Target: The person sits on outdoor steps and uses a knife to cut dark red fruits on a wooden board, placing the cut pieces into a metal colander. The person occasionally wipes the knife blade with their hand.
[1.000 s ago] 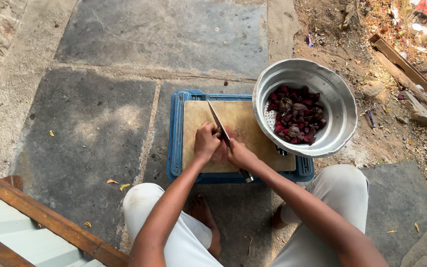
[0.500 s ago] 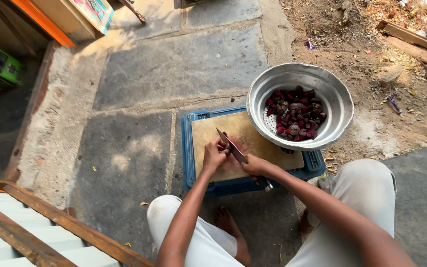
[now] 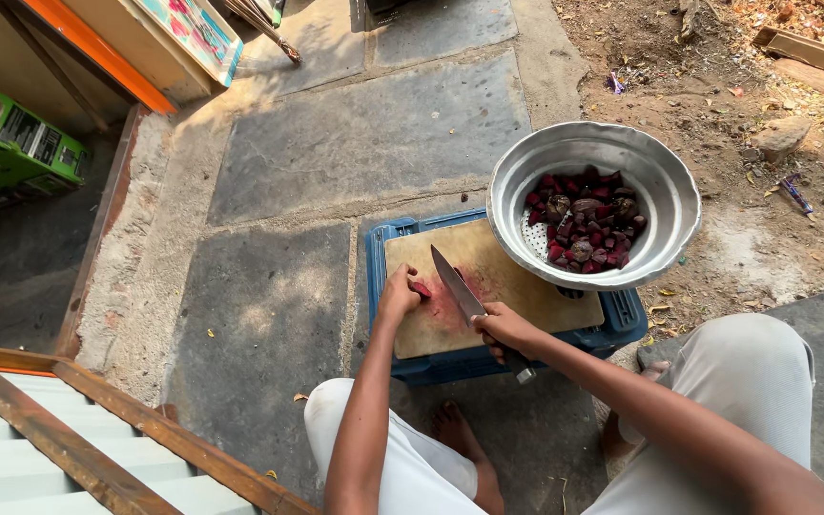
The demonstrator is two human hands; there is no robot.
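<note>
Red piece: a small dark-red beet piece (image 3: 422, 289) lies on the wooden cutting board (image 3: 517, 277), pinched under the left hand (image 3: 399, 294).
Knife: the right hand (image 3: 505, 329) is clenched round the handle of the knife (image 3: 458, 286); blade slants up-left, just beside the piece.
Board: stained red, resting on a blue crate (image 3: 622, 319).
Basin: a metal basin (image 3: 593, 205) of cut beet overlaps the board's right corner.
Floor: grey stone slabs (image 3: 374, 143), open to the left; bare dirt to the right.
Edges: wooden rail (image 3: 97, 443) lower left.
</note>
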